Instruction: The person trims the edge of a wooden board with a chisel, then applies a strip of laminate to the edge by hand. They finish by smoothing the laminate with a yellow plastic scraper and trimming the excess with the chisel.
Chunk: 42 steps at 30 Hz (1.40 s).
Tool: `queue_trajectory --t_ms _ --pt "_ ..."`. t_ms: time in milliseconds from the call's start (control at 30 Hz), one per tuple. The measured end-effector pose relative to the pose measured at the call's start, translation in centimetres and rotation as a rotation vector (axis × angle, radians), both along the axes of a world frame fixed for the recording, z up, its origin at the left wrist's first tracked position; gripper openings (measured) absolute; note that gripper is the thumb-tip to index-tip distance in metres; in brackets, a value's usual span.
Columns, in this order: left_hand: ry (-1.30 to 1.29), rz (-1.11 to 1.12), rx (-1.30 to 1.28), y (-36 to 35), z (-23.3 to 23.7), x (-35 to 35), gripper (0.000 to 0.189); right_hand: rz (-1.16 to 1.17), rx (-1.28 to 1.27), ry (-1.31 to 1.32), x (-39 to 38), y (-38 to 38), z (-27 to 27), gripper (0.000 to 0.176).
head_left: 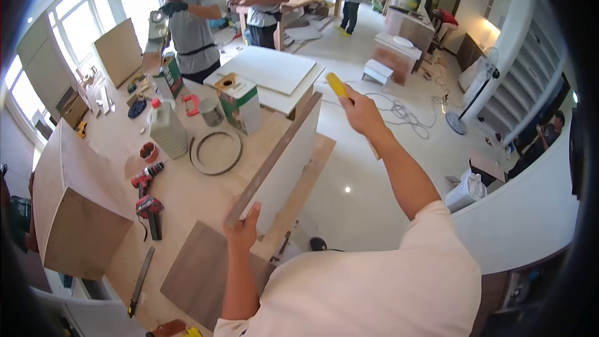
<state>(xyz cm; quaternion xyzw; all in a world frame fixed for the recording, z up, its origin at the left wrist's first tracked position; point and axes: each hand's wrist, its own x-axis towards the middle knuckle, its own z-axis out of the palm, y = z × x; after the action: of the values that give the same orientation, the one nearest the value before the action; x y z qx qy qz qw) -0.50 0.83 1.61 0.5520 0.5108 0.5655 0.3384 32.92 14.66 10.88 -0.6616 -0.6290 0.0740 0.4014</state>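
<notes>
**Fingers [253, 213] clamped on a panel [287, 156], yellow tool [337, 84] held high**

Most of the left half of the view is a pale wooden workbench [187, 196] that runs away from the person. A wooden cabinet box [75, 212] sits on its near left corner. The panel stands on its long edge along the bench's right side, with the white face turned right and the dark edge on top. The left hand [243, 229] grips the panel's near end, fingers and thumb closed tight on it.

A co-worker [190, 25] in a grey shirt and cap stands at the far end of the bench. A dark veneer sheet [199, 268] lies flat just beside the left hand. Stacked white boards [274, 68] lie flat near the panel's far end. In front of them stands a green-and-white can [240, 103], and left of that a plastic bottle [167, 128] with a red cap. A coiled ring [215, 150] lies flat between the bottle and the panel. Two red drills [148, 190] lie near the cabinet box.

The right hand [362, 112] is raised over the floor, right of the panel and well apart from the left hand. Its fingers are curled shut around the yellow tool, whose yellow end sticks up out of the fist.
</notes>
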Motion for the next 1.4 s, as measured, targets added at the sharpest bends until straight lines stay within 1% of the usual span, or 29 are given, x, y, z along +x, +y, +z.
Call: queue_trajectory --t_ms 33,67,100,133,167,233,333,400,433,467,500,533,567,667,700,733,767,800,833,867,967,1033,1067,1133,1167,1233,1267,1333,1400 --pt "-0.037 0.01 -0.046 0.1 0.2 0.2 0.024 0.084 -0.264 -0.011 -2.8 -2.1 2.2 0.046" --pt "-0.063 0.008 -0.093 0.1 0.1 0.2 0.023 0.362 -0.202 0.088 -5.1 -3.5 0.7 0.042" --pt "-0.112 0.001 -0.101 -0.1 -0.4 0.0 0.023 0.645 -0.101 -0.05 -8.1 -5.4 -0.1 0.041" --pt "-0.166 -0.008 -0.101 0.3 -1.4 -0.1 0.023 0.808 0.055 -0.369 -11.2 -7.7 0.1 0.044" --pt "-0.224 -0.014 -0.099 0.5 -2.2 -0.2 0.022 0.919 -0.167 -0.37 -14.0 -10.6 2.3 0.051" --pt "-0.202 -0.02 -0.013 0.5 -3.5 -0.5 0.024 1.04 -0.265 -0.527 -15.9 -12.3 4.2 0.051" --pt "-0.05 -0.022 0.03 0.7 -3.5 -0.8 0.025 0.837 -0.259 -0.611 -14.1 -9.0 3.3 0.053" --pt "-0.011 -0.015 0.012 0.4 -2.5 -0.1 0.024 0.705 -0.285 -0.534 -10.7 -5.8 2.9 0.049" --pt "-0.032 -0.012 -0.006 0.2 -1.3 0.2 0.024 0.666 -0.223 -0.54 -7.8 -3.1 1.6 0.046" --pt "-0.053 -0.004 -0.019 0.0 -0.6 0.6 0.023 0.522 -0.11 -0.54 -4.6 0.2 -1.0 0.044" --pt "-0.06 -0.005 -0.019 0.0 -1.0 0.4 0.023 0.533 0.007 -0.642 0.3 5.4 -3.6 0.042" --pt "-0.067 -0.009 -0.015 0.1 -1.5 0.3 0.022 0.291 -0.188 -0.593 1.0 5.2 0.5 0.038" --pt "-0.072 -0.022 -0.008 0.2 -1.8 0.2 0.022 0.17 -0.237 -0.635 3.6 6.8 0.7 0.038" --pt "0.095 0.036 -0.026 0.1 -1.3 0.1 0.023 0.109 -0.297 -0.534 6.7 8.4 0.0 0.039" --pt "0.021 0.029 -0.019 0.6 -1.1 0.4 0.023 0.113 -0.077 -0.485 4.7 6.7 -0.5 0.037" --pt "-0.044 0.021 -0.031 0.3 -1.1 0.5 0.023 0.246 -0.021 -0.353 1.0 4.3 0.8 0.033" --pt "-0.102 0.007 -0.042 0.1 -1.2 0.5 0.023 0.482 0.066 -0.335 -1.2 3.0 -1.4 0.038" --pt "-0.082 0.033 -0.085 0.0 -1.3 0.4 0.024 0.721 0.082 -0.475 -4.8 -0.6 -0.3 0.048" --pt "-0.053 0.056 -0.131 -0.1 -1.5 0.1 0.024 0.801 -0.083 -0.391 -9.1 -4.8 0.6 0.05" --pt "-0.026 0.076 -0.17 0.1 -1.7 -0.1 0.025 0.877 -0.038 -0.389 -11.8 -8.7 2.0 0.056" --pt "-0.027 0.054 -0.199 0.2 -2.6 -0.7 0.029 0.961 -0.296 -0.466 -12.4 -10.5 3.0 0.06" --pt "0.054 0.08 -0.26 0.2 -2.2 -0.7 0.035 0.716 -0.259 -0.416 -8.8 -5.9 -0.2 0.058" --pt "0.087 0.101 -0.29 0.0 -2.0 -0.6 0.038 0.598 -0.132 -0.53 -5.4 -2.8 -1.9 0.054" --pt "0.031 0.178 -0.371 0.0 -1.3 -0.1 0.043 0.354 -0.125 -0.559 2.4 3.5 -2.7 0.037" --pt "0.004 0.216 -0.41 0.0 -1.1 0.1 0.046 0.137 -0.15 -0.608 5.9 5.1 -2.6 0.031" --pt "0.04 0.171 -0.313 -0.5 -1.6 -0.5 0.05 0.064 -0.237 -0.459 10.7 6.2 -5.0 0.03" --pt "0.049 0.147 -0.256 0.1 -1.8 -0.4 0.053 0.054 -0.193 -0.266 11.2 6.5 -6.1 0.033" --pt "0.085 0.244 -0.26 0.2 -2.0 0.3 0.052 0.058 -0.159 0.113 10.7 4.4 -8.9 0.039" --pt "0.134 0.272 -0.347 -0.5 -1.5 0.8 0.05 0.098 -0.341 0.493 9.3 3.3 -10.2 0.037"
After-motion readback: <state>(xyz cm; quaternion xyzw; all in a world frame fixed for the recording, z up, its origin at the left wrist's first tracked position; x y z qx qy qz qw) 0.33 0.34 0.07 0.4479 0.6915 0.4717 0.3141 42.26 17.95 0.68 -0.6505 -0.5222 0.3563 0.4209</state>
